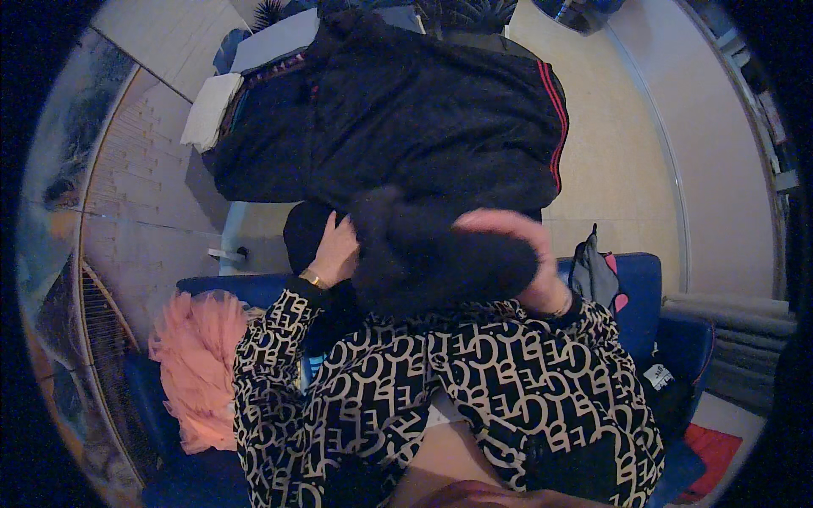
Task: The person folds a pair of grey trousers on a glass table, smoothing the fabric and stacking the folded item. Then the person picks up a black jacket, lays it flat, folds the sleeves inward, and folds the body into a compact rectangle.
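A large dark garment (406, 120) with red stripes along one side lies spread out in front of me. Its near part, or a second dark cloth (438, 267), reaches down to my lap; the fold hides which. My left hand (338, 251), with a gold-coloured band at the wrist, grips the left side of this near cloth. On the right, my right hand (541, 254) is blurred by motion and curves around the cloth's edge. Whether its fingers hold the fabric is unclear.
I sit on a blue sofa (641, 286). Peach tulle fabric (200, 368) lies at my left, and a grey and pink item (595, 273) hangs over the sofa at right. White folded cloth (211, 108) sits beyond the garment's left side. Grey stacked material (730, 343) stands far right.
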Action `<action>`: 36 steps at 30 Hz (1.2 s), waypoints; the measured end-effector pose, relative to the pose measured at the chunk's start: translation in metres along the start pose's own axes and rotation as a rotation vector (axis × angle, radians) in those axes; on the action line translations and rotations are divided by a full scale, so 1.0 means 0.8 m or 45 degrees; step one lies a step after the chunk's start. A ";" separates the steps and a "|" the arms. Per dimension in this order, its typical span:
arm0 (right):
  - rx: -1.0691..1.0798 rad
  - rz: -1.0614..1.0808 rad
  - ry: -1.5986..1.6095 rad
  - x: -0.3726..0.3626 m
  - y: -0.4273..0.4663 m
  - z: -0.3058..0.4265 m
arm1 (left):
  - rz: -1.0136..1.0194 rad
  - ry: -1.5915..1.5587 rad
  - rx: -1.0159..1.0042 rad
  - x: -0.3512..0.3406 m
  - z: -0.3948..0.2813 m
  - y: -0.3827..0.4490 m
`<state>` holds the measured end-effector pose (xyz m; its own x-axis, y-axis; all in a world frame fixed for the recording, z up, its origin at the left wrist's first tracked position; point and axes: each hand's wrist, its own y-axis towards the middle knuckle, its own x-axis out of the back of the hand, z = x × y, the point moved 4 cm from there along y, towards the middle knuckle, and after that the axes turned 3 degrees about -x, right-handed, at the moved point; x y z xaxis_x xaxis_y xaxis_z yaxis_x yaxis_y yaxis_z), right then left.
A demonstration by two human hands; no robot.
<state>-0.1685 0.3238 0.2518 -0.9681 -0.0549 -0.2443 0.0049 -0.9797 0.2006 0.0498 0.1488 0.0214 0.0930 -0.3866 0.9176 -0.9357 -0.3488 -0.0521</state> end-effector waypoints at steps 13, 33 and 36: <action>0.099 -0.165 -0.032 0.010 0.011 0.014 | -0.739 -1.329 0.461 0.077 -0.034 0.017; 0.239 -0.051 -1.187 0.072 -0.013 -0.108 | -0.660 -1.611 0.465 0.070 -0.092 -0.059; 0.248 -0.032 -1.667 0.105 -0.019 -0.150 | -0.891 -2.035 0.533 0.061 -0.087 -0.064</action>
<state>-0.2196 0.3107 0.1146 -0.4923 0.2962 0.8185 0.0543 -0.9280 0.3685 0.0789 0.2070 0.0963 0.8365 -0.3657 -0.4081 -0.4664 -0.8661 -0.1798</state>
